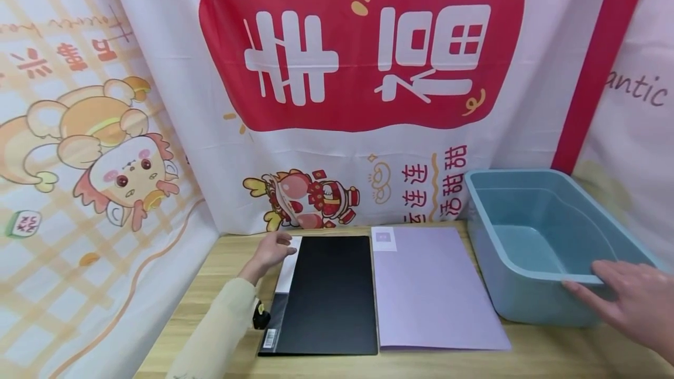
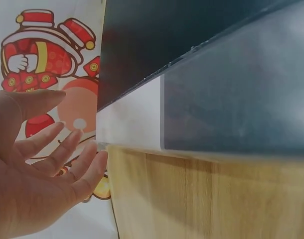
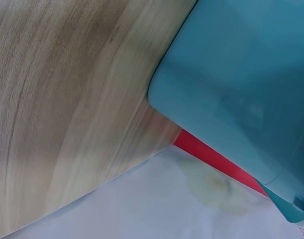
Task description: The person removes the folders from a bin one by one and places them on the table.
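Observation:
My left hand is over the top left corner of a black folder, which has a white and dark clear strip down its left side. In the left wrist view, the fingers are spread and loosely bent beside that corner, with nothing in them. On the right, my right hand grips the near rim of a blue plastic basin, thumb along the outer wall. The right wrist view shows the basin's outside wall, with only a sliver of the hand at the edge.
A lilac folder with a white label lies between the black folder and the basin. Everything stands on a wood-grain table. Printed cloth hangs behind the table and along both sides.

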`<action>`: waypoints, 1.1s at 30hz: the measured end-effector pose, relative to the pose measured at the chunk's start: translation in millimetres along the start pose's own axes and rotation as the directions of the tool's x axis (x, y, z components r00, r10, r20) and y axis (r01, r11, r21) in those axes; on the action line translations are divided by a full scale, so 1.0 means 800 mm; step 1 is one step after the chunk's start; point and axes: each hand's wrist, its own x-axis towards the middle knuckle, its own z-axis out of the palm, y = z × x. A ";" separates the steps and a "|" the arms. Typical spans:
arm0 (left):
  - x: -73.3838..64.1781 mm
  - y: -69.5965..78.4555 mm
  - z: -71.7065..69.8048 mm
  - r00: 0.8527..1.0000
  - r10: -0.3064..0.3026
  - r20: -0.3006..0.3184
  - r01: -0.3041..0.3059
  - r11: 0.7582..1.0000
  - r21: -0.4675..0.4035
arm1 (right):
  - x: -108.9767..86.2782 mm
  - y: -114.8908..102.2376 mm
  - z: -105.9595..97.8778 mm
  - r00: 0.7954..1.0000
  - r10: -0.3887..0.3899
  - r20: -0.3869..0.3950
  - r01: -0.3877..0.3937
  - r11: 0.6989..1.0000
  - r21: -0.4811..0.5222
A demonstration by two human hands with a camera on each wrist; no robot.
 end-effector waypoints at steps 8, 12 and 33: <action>-0.022 0.014 -0.001 0.996 0.086 0.012 -0.086 0.996 0.018 | 0.001 0.007 -0.003 0.989 0.047 0.139 -0.050 0.999 0.014; -0.033 0.028 -0.002 0.990 0.144 0.004 -0.144 0.989 0.038 | 0.003 0.014 -0.009 0.959 0.096 0.267 -0.099 0.995 -0.004; -0.092 0.050 0.032 0.874 0.485 -0.024 -0.463 0.847 0.259 | 0.017 -0.043 -0.033 0.987 -0.146 -0.067 0.153 0.982 0.113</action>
